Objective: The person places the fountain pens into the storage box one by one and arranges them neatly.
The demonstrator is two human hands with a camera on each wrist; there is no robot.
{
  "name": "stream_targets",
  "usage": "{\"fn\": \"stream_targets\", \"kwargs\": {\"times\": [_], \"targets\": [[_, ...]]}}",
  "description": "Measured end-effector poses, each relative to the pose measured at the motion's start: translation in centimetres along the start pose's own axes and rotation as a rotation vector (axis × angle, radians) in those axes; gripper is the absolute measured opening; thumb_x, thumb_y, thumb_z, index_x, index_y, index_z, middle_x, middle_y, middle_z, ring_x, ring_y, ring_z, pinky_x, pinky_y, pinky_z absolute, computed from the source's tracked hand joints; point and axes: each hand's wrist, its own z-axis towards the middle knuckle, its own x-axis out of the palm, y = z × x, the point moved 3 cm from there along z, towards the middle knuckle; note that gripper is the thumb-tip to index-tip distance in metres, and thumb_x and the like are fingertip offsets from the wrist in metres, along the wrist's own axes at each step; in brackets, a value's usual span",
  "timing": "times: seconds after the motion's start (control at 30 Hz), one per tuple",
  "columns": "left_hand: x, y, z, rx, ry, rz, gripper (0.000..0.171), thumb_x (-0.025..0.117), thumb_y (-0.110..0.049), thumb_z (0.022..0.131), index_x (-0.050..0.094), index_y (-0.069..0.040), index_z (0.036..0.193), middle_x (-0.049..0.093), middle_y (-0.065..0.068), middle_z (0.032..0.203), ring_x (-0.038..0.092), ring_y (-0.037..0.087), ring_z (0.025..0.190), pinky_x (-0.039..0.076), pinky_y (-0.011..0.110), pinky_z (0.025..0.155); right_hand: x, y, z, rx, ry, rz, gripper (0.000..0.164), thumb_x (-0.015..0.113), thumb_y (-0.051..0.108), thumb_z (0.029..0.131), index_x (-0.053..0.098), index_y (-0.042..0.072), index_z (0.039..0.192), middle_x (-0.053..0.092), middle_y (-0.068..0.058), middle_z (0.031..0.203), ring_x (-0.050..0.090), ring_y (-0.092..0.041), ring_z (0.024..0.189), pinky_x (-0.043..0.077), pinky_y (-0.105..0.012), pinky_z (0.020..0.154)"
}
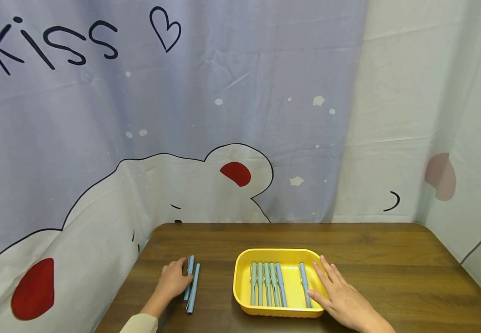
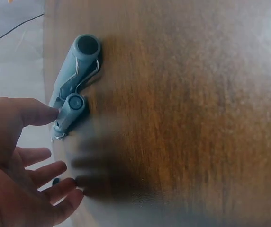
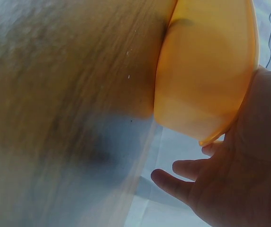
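Observation:
Two light blue pens (image 1: 193,291) with clips lie side by side on the left of the table. My left hand (image 1: 173,279) is at their left side; in the left wrist view its thumb (image 2: 40,113) meets the nearer pen (image 2: 70,113), while the other fingers are spread and loosely bent. A yellow tray (image 1: 279,312) stands at the middle. Inside lie several green pens (image 1: 267,284) in a row, a blue pen (image 1: 281,284) beside them and another blue pen (image 1: 304,284) apart at the right. My right hand (image 1: 344,298) rests over the tray's right rim, fingers extended.
The brown wooden table (image 1: 398,268) extends to both sides of the tray. A printed curtain (image 1: 240,92) hangs behind its back edge and along the sides. The right wrist view shows the tray's outer wall (image 3: 202,71) close up.

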Motion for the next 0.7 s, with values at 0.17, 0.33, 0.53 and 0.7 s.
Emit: {"fn": "stream_targets", "kwargs": {"times": [0.17,0.33,0.53,0.7], "targets": [[0.14,0.15,0.22,-0.025,0.011,0.027,0.066,0.076,-0.022,0.086,0.053,0.007,0.14,0.056,0.029,0.131,0.049,0.041,0.113,0.047,0.058,0.091,-0.09,0.08,-0.02,0.002,-0.001,0.0,0.076,0.053,0.053,0.102,0.034,0.006,0.158,0.022,-0.019,0.166,0.031,-0.052,0.144,0.041,-0.074,0.096],[0.1,0.12,0.28,-0.017,0.003,0.044,0.061,0.074,-0.021,0.084,0.057,0.009,0.134,0.059,0.027,0.121,0.052,0.042,0.111,0.048,0.056,0.09,-0.1,0.18,-0.03,0.004,0.007,-0.004,0.076,0.053,0.054,0.102,0.033,0.006,0.158,0.021,-0.019,0.166,0.03,-0.052,0.144,0.041,-0.074,0.097],[-0.13,-0.16,0.39,0.041,-0.003,0.06,0.042,0.073,-0.013,0.084,0.067,0.008,0.12,0.063,0.023,0.107,0.062,0.038,0.096,0.051,0.054,0.086,-0.14,0.26,0.01,-0.006,0.012,-0.004,0.076,0.052,0.053,0.102,0.033,0.005,0.158,0.02,-0.02,0.166,0.03,-0.052,0.144,0.04,-0.073,0.099],[-0.32,-0.19,0.57,0.044,-0.005,0.057,0.036,0.069,-0.007,0.083,0.07,0.005,0.116,0.068,0.024,0.107,0.066,0.038,0.093,0.053,0.054,0.081,-0.22,0.25,0.02,-0.005,0.012,-0.004,0.076,0.052,0.053,0.102,0.033,0.005,0.158,0.019,-0.019,0.166,0.03,-0.052,0.144,0.038,-0.073,0.101]]}}
